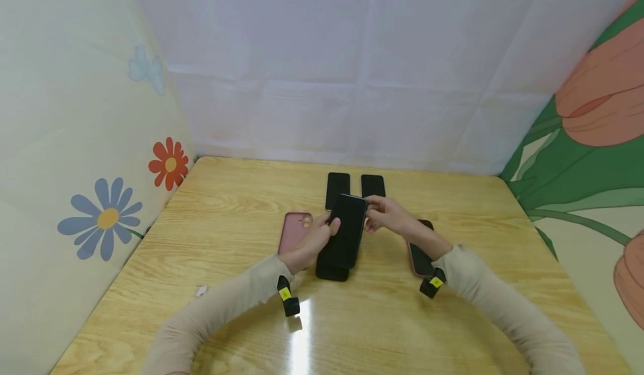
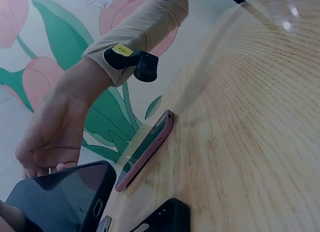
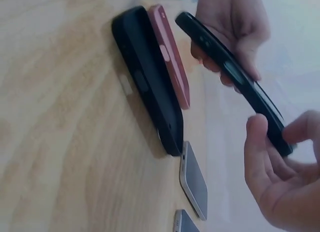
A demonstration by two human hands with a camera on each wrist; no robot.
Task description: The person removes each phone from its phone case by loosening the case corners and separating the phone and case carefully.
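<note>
A phone in a black case (image 1: 348, 232) is held up over the table, screen facing up. My left hand (image 1: 313, 241) grips its left side, thumb on the front. At the upper right corner, my right hand (image 1: 388, 215) pinches the same phone; the right wrist view shows thumb and fingers on either side of the cased edge (image 3: 235, 74). Below the phone lies an empty black phone case (image 3: 145, 77), partly hidden in the head view. A pink phone case (image 1: 294, 231) lies beside it, under my left hand.
Two dark phones (image 1: 337, 188) (image 1: 373, 185) lie farther back on the wooden table (image 1: 241, 196). Under my right forearm is a phone in a pink case (image 1: 420, 256). A small white scrap (image 1: 201, 290) lies at left. Patterned cloth walls enclose the table's sides.
</note>
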